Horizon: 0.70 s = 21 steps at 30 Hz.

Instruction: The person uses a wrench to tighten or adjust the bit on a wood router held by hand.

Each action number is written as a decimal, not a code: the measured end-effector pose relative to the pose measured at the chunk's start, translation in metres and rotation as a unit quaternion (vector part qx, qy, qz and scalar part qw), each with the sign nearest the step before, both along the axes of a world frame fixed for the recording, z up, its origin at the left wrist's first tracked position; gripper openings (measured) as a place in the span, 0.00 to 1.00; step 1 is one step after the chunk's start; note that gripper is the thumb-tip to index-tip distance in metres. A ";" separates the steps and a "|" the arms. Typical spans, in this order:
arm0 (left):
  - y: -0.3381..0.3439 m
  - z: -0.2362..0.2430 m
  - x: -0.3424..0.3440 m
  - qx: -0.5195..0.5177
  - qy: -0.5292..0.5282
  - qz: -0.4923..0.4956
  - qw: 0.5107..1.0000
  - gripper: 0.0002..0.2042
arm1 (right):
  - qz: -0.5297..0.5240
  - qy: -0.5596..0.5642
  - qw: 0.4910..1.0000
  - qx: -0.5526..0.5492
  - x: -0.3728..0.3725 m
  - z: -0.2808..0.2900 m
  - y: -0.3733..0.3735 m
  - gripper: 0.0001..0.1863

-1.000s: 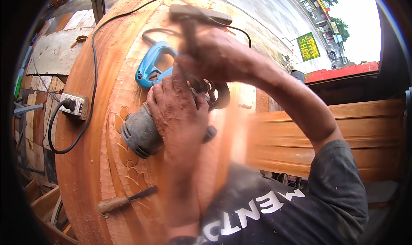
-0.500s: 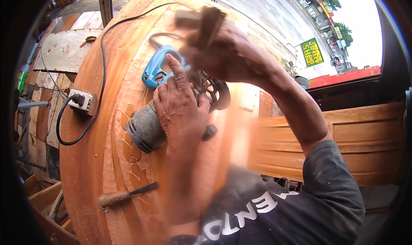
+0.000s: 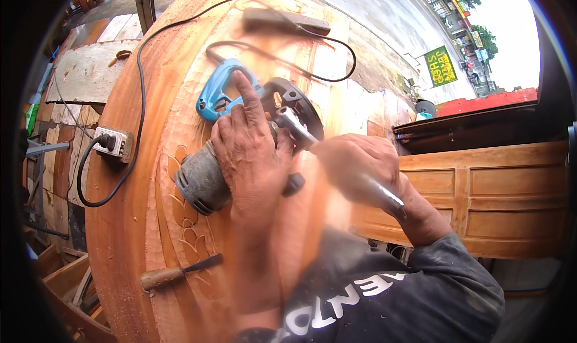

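A blue and grey router (image 3: 204,177) lies on its side on a carved wooden panel (image 3: 120,247). My left hand (image 3: 249,144) is wrapped over its body, with the index finger stretched towards the blue handle (image 3: 223,81). In my right hand (image 3: 360,168) is a shiny metal wrench (image 3: 293,124). Its far end reaches the router beside the round black base (image 3: 300,102), while its other end sticks out below my fist. Whether the wrench sits on a nut, I cannot tell. A wooden block (image 3: 282,22) lies at the far end of the panel.
A wooden-handled chisel (image 3: 174,275) rests near me on the panel. The black power cord (image 3: 142,96) loops across to an outlet box (image 3: 114,143) on the left. Panelled wooden doors (image 3: 499,186) stand to the right; a paved road (image 3: 378,24) lies beyond.
My right hand has come down from beside the block, nearer to me and rightward. The block now lies on the panel, and the wrench shows clearly in my fist. My left hand stays put.
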<state>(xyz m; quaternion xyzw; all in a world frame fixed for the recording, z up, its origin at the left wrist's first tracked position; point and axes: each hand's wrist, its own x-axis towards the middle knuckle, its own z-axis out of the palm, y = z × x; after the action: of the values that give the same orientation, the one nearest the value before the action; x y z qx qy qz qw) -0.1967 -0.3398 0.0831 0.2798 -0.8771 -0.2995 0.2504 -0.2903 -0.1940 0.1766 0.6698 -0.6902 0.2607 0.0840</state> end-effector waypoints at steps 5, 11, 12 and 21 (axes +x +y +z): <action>0.000 0.002 0.001 0.001 -0.008 0.001 1.000 0.58 | 0.017 -0.001 0.999 0.051 -0.013 -0.005 -0.004 0.09; 0.001 0.000 -0.003 0.000 -0.006 0.000 1.000 0.56 | -0.017 -0.016 0.999 0.029 -0.014 -0.026 0.000 0.06; 0.001 -0.001 -0.002 -0.002 -0.005 0.000 1.000 0.56 | -0.025 -0.023 0.999 0.041 -0.015 -0.026 -0.002 0.06; 0.000 0.004 0.002 0.010 0.005 -0.005 1.000 0.53 | -0.081 -0.086 0.985 0.129 -0.033 -0.003 -0.033 0.09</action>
<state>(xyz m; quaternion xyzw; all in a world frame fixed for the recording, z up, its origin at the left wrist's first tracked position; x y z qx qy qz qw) -0.1950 -0.3402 0.0871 0.2764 -0.8744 -0.3103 0.2503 -0.3229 -0.2267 0.1732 0.5924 -0.7743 0.2187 -0.0416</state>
